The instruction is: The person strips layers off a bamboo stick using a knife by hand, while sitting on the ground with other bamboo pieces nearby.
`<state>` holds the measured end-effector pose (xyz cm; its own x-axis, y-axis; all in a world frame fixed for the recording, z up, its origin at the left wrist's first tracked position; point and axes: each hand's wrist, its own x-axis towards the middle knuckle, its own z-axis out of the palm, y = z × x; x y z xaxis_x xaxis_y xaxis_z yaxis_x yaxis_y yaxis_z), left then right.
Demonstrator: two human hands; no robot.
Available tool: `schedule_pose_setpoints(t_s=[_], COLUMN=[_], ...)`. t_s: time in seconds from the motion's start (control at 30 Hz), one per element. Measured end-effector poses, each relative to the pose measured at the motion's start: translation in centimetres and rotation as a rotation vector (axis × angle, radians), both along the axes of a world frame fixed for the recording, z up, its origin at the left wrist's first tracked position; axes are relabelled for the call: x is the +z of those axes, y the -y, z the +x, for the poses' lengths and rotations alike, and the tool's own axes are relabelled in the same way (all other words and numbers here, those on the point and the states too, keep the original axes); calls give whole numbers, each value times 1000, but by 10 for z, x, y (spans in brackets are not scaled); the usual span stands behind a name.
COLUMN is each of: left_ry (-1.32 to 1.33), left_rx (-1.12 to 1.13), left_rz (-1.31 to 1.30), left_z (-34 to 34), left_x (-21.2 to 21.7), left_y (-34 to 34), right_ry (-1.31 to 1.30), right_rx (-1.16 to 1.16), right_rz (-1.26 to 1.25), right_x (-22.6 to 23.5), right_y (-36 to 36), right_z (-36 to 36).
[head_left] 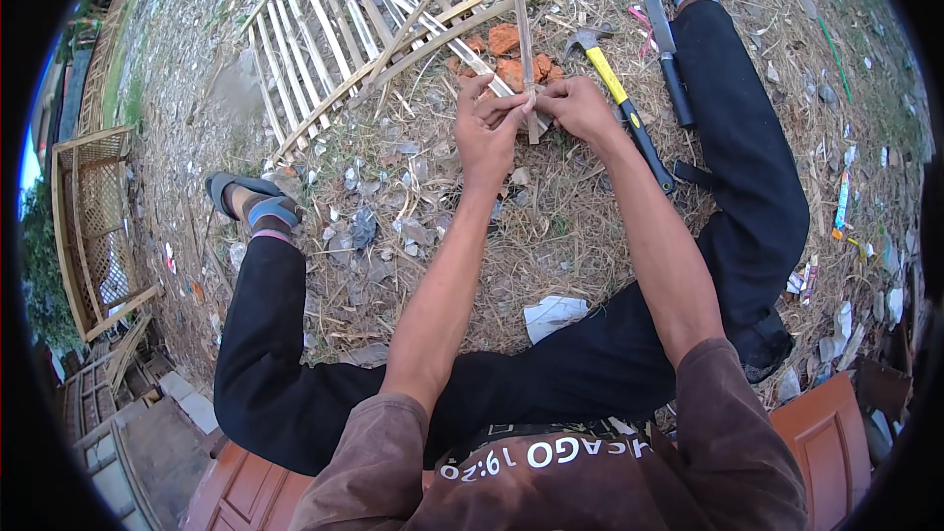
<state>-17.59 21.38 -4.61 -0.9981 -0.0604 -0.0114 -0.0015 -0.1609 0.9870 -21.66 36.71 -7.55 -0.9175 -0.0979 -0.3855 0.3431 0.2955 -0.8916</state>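
Observation:
In front of me, my left hand [487, 133] and my right hand [578, 110] meet where a narrow bamboo strip [521, 15] crosses the end of another slat. Fingers and thumb of each hand are pinched together at this crossing; any small thing between the fingertips is too small to make out. The strip points away from me, and its short end shows just below my fingers. Beyond my left hand lies a lattice of bamboo slats [339, 25] with curved side pieces. Broken orange brick pieces [503, 39] sit on the ground just behind my hands.
A claw hammer [612, 79] with a yellow and black handle lies right of my right hand. Beside it is a long knife [657, 25] with a black handle, near my right foot. Dry grass and litter cover the ground. A finished-looking lattice panel [93, 231] stands far left.

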Motion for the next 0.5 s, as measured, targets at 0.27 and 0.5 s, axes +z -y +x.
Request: schedule_pose_setpoints(t_s=[0.27, 0.5], left_ry=[-24, -66], left_rx=[-67, -4], left_rz=[-141, -189], left_z=[-9, 0], left_x=[3, -9], left_y=[6, 1], right_ry=[36, 8], right_rx=[-6, -4], right_rz=[12, -32], right_x=[5, -2], right_y=[1, 0], right_z=[1, -1])
